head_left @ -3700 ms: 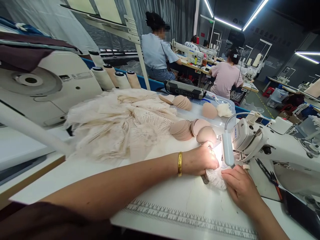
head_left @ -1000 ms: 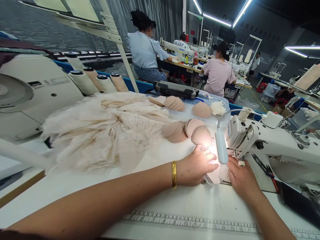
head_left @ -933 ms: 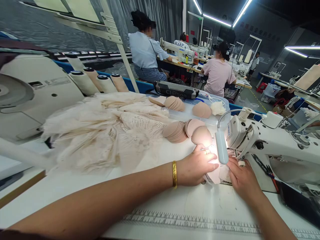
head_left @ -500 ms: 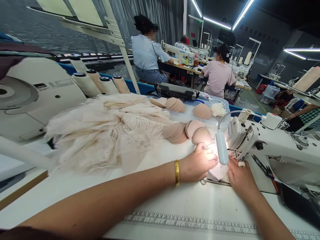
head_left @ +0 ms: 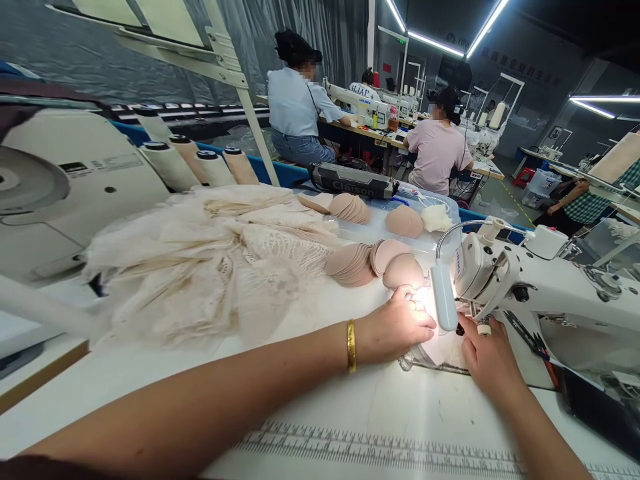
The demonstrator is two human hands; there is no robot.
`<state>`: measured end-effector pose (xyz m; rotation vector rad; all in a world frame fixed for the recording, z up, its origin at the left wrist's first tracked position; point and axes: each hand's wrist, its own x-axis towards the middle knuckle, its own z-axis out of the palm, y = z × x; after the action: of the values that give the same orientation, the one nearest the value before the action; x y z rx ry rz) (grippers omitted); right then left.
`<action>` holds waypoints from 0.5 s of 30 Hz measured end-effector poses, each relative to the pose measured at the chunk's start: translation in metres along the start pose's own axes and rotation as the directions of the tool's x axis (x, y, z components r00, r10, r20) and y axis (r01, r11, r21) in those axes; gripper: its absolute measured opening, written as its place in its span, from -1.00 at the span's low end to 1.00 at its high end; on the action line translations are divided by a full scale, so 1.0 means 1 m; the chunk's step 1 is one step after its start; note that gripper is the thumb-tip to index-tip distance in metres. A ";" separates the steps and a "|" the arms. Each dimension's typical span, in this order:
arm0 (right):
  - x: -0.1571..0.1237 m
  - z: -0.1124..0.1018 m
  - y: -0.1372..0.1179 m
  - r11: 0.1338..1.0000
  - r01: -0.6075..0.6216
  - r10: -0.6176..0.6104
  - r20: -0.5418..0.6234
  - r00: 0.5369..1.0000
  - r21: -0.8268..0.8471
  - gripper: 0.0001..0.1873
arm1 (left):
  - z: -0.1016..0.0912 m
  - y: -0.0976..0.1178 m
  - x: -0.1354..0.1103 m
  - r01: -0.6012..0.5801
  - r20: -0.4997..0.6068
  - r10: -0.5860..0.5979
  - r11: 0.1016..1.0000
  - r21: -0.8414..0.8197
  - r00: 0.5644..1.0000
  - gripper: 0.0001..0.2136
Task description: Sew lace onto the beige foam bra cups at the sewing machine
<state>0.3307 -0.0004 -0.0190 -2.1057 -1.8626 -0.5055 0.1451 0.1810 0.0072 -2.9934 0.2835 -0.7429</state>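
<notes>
Under the sewing machine's (head_left: 493, 267) head lies a pale pinkish fabric piece (head_left: 434, 349), brightly lit by a small gooseneck lamp (head_left: 443, 300). My left hand (head_left: 397, 325), above a gold bangle, has its fingers curled and pressed together on the left part of this piece. My right hand (head_left: 493, 357) lies on the machine bed to the right of the needle area, fingers stretched forward and apart. Its fingertips are partly hidden behind the machine's parts. Just beyond my left hand, beige rounded pads (head_left: 350, 265) lie in fanned stacks.
Cream lace fabric (head_left: 215, 273) is heaped on the left. Behind it stand thread cones (head_left: 170, 165). A clear plastic tray (head_left: 373, 230) holds more pads. Scissors (head_left: 525, 333) and a black device (head_left: 597, 410) lie right. A printed ruler (head_left: 380, 447) runs along the front edge. Several people work beyond.
My right hand has shifted slightly right, and more of the fabric piece shows between my hands. My left hand stays almost in place. A person at far right has moved.
</notes>
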 end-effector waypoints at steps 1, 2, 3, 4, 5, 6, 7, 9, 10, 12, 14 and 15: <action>-0.001 0.000 0.001 0.999 0.023 -0.022 -0.010 1.000 0.030 -0.52 | 0.000 0.000 0.000 -0.014 0.004 0.014 1.000 -0.009 1.000 -0.82; -0.001 -0.001 0.001 0.996 0.051 -0.051 -0.006 0.999 0.073 -0.51 | 0.001 -0.001 0.000 -0.021 0.007 0.021 1.000 -0.016 1.000 -0.82; -0.001 -0.003 0.000 0.990 0.078 -0.080 0.011 0.997 0.118 -0.49 | 0.001 -0.001 0.000 -0.026 0.004 0.026 0.999 -0.026 1.000 -0.83; -0.001 -0.005 -0.002 0.983 0.096 -0.103 0.037 0.994 0.159 -0.48 | 0.002 -0.002 0.000 -0.025 0.000 0.025 0.999 -0.030 1.000 -0.84; -0.001 -0.006 -0.005 0.977 0.103 -0.116 0.063 0.991 0.189 -0.47 | 0.003 -0.002 0.000 -0.023 -0.003 0.023 0.999 -0.030 1.000 -0.84; 0.000 -0.008 -0.007 0.974 0.099 -0.119 0.087 0.989 0.206 -0.46 | 0.004 -0.002 0.000 -0.021 -0.005 0.021 0.999 -0.026 1.000 -0.83; 0.001 -0.009 -0.009 0.974 0.091 -0.114 0.104 0.988 0.208 -0.46 | 0.005 -0.003 0.000 -0.018 -0.005 0.017 1.000 -0.018 1.000 -0.82; 0.002 -0.010 -0.010 0.980 0.076 -0.099 0.116 0.988 0.186 -0.45 | 0.006 -0.003 0.000 -0.007 -0.002 0.007 1.000 0.003 1.000 -0.79; 0.003 -0.009 -0.010 0.982 0.077 -0.097 0.115 0.989 0.172 -0.44 | 0.007 -0.003 0.000 -0.003 -0.001 0.003 1.000 0.011 1.000 -0.78; 0.003 -0.008 -0.009 0.984 0.081 -0.100 0.112 0.989 0.158 -0.43 | 0.008 -0.003 0.000 -0.002 -0.003 0.002 1.000 0.019 1.000 -0.78; 0.003 -0.006 -0.008 0.984 0.074 -0.093 0.113 0.989 0.161 -0.42 | 0.008 -0.003 0.000 -0.002 -0.005 0.002 1.000 0.025 1.000 -0.80; 0.003 -0.005 -0.007 0.984 0.068 -0.088 0.116 0.989 0.163 -0.42 | 0.008 -0.003 0.001 0.001 -0.006 0.000 1.000 0.030 1.000 -0.81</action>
<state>0.3232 0.0004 -0.0132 -2.0063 -1.9874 -0.2397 0.1496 0.1838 0.0010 -2.9640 0.2695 -0.7492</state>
